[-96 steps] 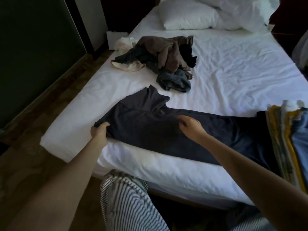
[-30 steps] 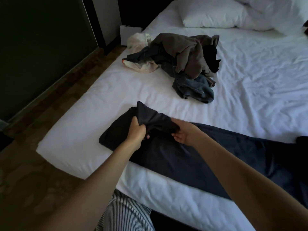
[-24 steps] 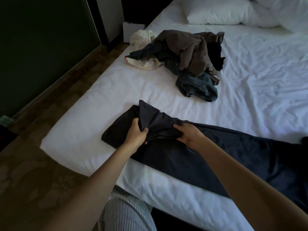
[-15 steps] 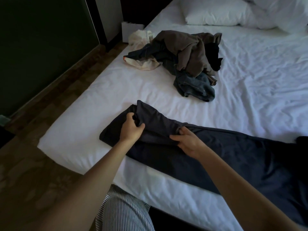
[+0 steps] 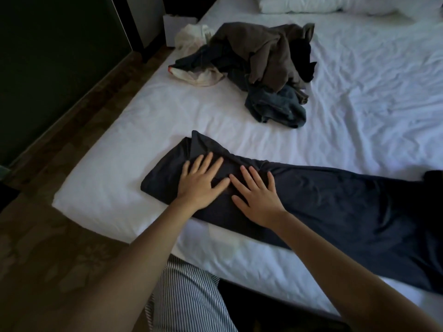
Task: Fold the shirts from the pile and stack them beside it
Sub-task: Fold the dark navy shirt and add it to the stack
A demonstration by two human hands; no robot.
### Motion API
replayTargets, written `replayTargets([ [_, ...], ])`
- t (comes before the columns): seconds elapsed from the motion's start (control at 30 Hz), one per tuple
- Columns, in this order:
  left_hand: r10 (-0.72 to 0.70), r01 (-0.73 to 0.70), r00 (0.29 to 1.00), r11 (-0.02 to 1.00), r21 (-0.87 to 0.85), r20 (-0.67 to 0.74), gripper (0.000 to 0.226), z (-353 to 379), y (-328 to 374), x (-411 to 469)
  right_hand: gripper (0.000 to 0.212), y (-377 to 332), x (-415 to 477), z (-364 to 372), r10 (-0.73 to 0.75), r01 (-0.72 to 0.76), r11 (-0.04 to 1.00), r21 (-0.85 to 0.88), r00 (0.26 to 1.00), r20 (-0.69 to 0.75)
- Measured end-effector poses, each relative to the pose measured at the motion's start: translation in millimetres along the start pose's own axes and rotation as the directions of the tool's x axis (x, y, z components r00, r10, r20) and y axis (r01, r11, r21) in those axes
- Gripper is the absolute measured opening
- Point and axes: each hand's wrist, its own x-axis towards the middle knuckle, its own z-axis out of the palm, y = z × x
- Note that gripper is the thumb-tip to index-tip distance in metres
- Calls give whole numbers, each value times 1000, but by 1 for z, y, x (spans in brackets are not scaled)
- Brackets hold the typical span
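- The bed (image 5: pixel 371 104) fills most of the view. It is a mattress under a white, creased sheet, and its near corner points toward 8 o'clock.
- The dark navy shirt (image 5: pixel 335 204) lies along the bed's near edge. It runs from the hands out toward 3 o'clock, with a raised fold of cloth at its left end.
- The left hand (image 5: pixel 201 180) lies flat on the shirt near that end, fingers straight and spread, gripping nothing.
- The right hand (image 5: pixel 257 197) is just beside it and lies the same way, palm down on the cloth with fingers apart.
- The pile (image 5: pixel 259 63) of unfolded clothes sits at 12 o'clock from the hands, well apart from the shirt (brown, dark blue, black and cream pieces, tangled).
- White pillows (image 5: pixel 299 4) lie at the head of the bed, at 1 o'clock.
- A brown patterned floor (image 5: pixel 48 248) spreads from 7 to 9 o'clock, with a dark wall panel (image 5: pixel 48 68) at 10 o'clock.
- A small white box (image 5: pixel 177 27) stands by the bedside at 11 o'clock.
- A striped trouser leg (image 5: pixel 189 303) shows at 6 o'clock.
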Motion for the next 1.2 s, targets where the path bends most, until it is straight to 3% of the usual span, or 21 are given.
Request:
replayTargets([
  [0.1, -75, 44, 989, 972, -230, -129, 75, -1, -31, -12, 84, 2, -11, -3, 25, -26, 999, 34, 999, 36],
  [0.17, -204, 86, 937, 922, -378, -284, 69, -1, -45, -25, 79, -7, -20, 1, 47, -40, 993, 115, 997, -67],
  [0.23, -440, 221, 806, 844, -489, -395, 53, -3, -51, -35, 62, -24, -26, 4, 25, 3, 993, 119, 972, -235],
  [0.27, -592, 338, 712, 760, -555, -378, 48, -5, -53, -39, 56, -32, -24, 4, 21, 13, 993, 121, 960, -280],
  [0.33, -818, 530, 529, 527, -664, -227, 52, -11, -55, -45, 63, -46, -19, 4, 20, 18, 988, 153, 969, -245],
  [0.37, -864, 570, 483, 431, -700, -139, 54, -15, -55, -48, 71, -51, -16, 3, 22, 9, 984, 178, 984, -175],
  [0.4, -876, 580, 479, 367, -728, -61, 55, -17, -54, -48, 76, -52, -13, 2, 30, -19, 984, 176, 997, -64],
  [0.47, -837, 567, 542, 303, -766, 71, 56, -21, -49, -44, 69, -53, -8, -2, 51, -57, 990, 132, 998, 47],
  [0.53, -788, 488, 591, 178, -854, 174, 49, -25, -42, -37, 58, -53, -8, -8, 74, -80, 980, 184, 997, 39],
  [0.6, -743, 310, 633, -12, -951, 215, 31, -33, -28, -33, 53, -52, -6, -17, 86, -89, 946, 311, 996, 23],
  [0.63, -716, 217, 672, -51, -975, 187, 24, -38, -18, -34, 51, -53, -4, -24, 113, -110, 890, 442, 993, 19],
  [0.67, -676, 148, 723, -43, -988, 138, 21, -43, -8, -36, 49, -54, -2, -32, 174, -145, 748, 647, 985, 19],
  [0.73, -555, 40, 831, -21, -999, 45, 18, -52, 11, -40, 46, -55, 2, -58, 268, -193, 147, 970, 952, 149],
  [0.77, -483, 12, 876, -18, -1000, 20, 18, -56, 21, -42, 48, -52, 3, -68, 241, -210, -142, 967, 940, 240],
  [0.8, -413, -2, 911, 10, -1000, -6, 19, -60, 29, -45, 50, -48, 3, -77, 185, -226, -319, 920, 938, 294],
  [0.83, -337, -13, 941, 54, -998, -30, 21, -61, 37, -47, 52, -44, 2, -85, 128, -242, -402, 883, 940, 316],
  [0.9, -176, -16, 983, 158, -987, -44, 30, -58, 55, -49, 51, -41, -3, -93, 58, -257, -472, 843, 945, 321],
  [1.0, -1, -18, 1000, 315, -949, -19, 35, -50, 81, -55, 32, -33, -14, -90, 153, -209, -533, 820, 929, 337],
  [1.03, 29, 4, 999, 311, -950, 14, 27, -51, 89, -57, 24, -28, -21, -88, 186, -203, -538, 818, 918, 350],
  [1.1, 50, 54, 997, 185, -981, 64, 16, -54, 101, -62, 16, -15, -36, -84, 193, -198, -576, 793, 910, 368],
  [1.2, -169, 115, 980, 43, -992, 106, 11, -64, 114, -58, 24, 6, -61, -74, 201, -194, -654, 731, 887, 416],
])
